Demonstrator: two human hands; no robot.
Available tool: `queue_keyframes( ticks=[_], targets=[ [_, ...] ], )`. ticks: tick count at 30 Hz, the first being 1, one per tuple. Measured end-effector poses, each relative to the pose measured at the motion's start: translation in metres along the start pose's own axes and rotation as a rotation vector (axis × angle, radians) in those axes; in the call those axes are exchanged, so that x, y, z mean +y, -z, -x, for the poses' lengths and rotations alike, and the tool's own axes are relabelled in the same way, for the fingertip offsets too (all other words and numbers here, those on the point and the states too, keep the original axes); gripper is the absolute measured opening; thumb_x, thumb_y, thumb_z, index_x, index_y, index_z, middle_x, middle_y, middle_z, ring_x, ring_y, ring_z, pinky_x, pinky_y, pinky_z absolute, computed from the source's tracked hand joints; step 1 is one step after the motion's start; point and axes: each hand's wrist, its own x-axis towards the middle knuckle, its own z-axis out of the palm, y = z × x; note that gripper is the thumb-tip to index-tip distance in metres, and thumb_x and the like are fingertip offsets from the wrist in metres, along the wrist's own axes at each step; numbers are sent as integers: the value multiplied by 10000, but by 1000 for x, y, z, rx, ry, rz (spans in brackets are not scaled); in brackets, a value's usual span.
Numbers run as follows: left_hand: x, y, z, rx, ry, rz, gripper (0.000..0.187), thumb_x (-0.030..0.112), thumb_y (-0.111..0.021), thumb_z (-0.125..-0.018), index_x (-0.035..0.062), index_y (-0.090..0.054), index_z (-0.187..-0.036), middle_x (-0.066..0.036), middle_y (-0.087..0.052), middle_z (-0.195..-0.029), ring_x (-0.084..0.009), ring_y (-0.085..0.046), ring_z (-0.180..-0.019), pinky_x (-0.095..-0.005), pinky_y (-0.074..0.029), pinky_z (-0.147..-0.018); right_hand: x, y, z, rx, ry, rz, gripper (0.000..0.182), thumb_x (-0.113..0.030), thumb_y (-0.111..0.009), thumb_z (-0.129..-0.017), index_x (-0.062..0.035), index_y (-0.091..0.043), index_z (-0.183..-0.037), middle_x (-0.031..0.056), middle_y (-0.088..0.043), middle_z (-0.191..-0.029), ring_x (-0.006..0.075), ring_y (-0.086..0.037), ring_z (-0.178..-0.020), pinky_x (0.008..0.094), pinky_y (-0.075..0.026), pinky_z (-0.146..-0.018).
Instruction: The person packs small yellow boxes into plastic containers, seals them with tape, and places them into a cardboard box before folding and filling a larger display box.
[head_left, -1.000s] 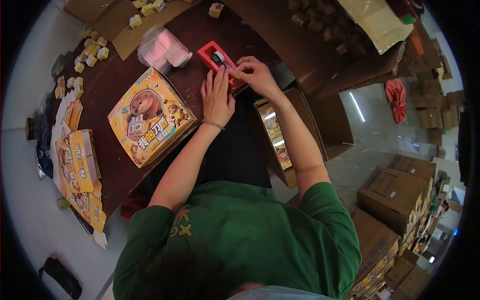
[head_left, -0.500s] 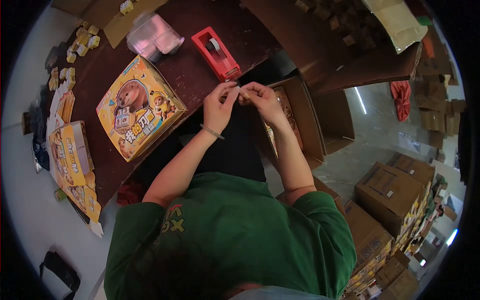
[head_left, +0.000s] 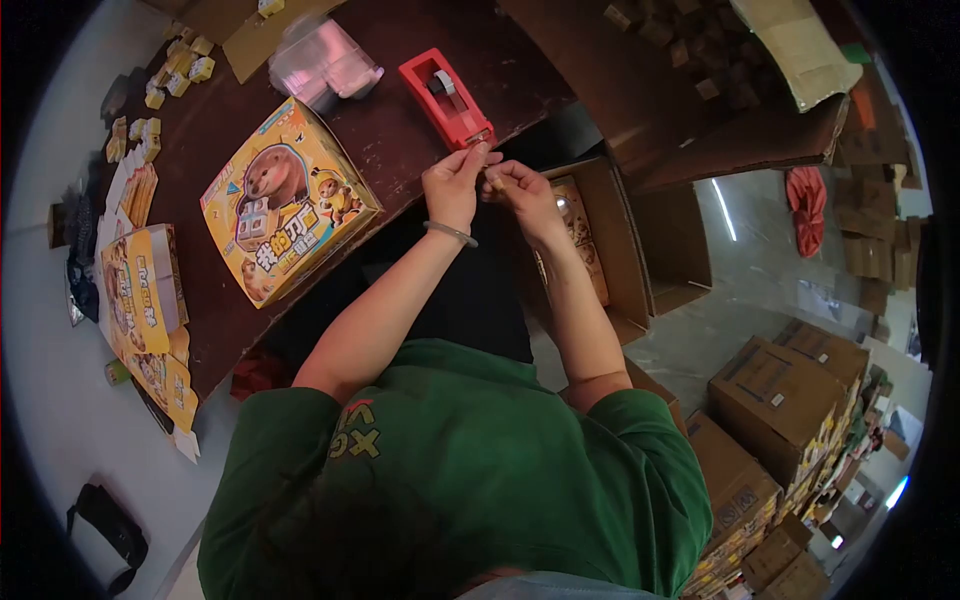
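A red tape dispenser (head_left: 463, 128) holding a roll of tape lies near the table's edge. My left hand (head_left: 455, 187) is closed in a pinch, its fingertips touching or very near the dispenser's front end; whatever they hold is too small to see. Just right of it, my right hand (head_left: 527, 203) is also pinched, slightly apart from the left, and what lies between its fingertips is hidden. Left of the hands, a yellow printed box (head_left: 285, 205) with an animal picture lies closed on the table.
The dark red table (head_left: 400, 150) also bears a clear plastic container (head_left: 325, 65), small yellow-white blocks (head_left: 180, 70) and flattened yellow boxes (head_left: 140, 300). An open carton (head_left: 625, 255) with printed boxes inside stands right of my legs. Stacked cartons (head_left: 780, 395) fill the lower right.
My left hand has moved up and slightly right to the dispenser's front end. My right hand has separated slightly from it, still pinched. The whole view has shifted a little.
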Motion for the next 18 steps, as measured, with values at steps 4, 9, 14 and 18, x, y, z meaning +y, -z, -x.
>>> queue_keyframes(
  ticks=[4, 9, 14, 18],
  targets=[
    [-5, 4, 2, -30, -98, -60, 271, 194, -624, -963, -40, -690, -1082, -142, -715, -1006, -133, -662, -851, -250, -521, -749, -7, -4, 10, -26, -8, -72, 131, -124, -622, -952, -13, -639, -1020, 24, -657, -873, 97, -621, -799, 264, -529, -779],
    [-5, 6, 2, -48, -136, -95, 293, 218, -627, -964, -37, -689, -1094, -137, -713, -1028, -138, -657, -927, -275, -512, -814, -22, -6, 23, -17, 5, -59, 125, -117, -620, -950, -16, -636, -1022, 25, -649, -878, 103, -624, -803, 264, -530, -787],
    [-1, 1, 3, 34, -62, 0, 249, 182, -669, -929, -52, -718, -998, -95, -733, -926, -82, -629, -796, -225, -494, -724, -21, -14, 28, 7, -43, -28, 123, -124, -601, -961, -22, -623, -1027, 27, -635, -873, 111, -620, -801, 264, -523, -796],
    [8, 0, 6, 7, 34, 80, 250, 190, -674, -925, -45, -716, -998, -95, -730, -945, -82, -623, -795, -221, -487, -724, -13, -17, 28, 10, -32, -87, 124, -102, -617, -947, -8, -641, -1026, 39, -665, -889, 109, -635, -808, 266, -536, -784]
  ],
)
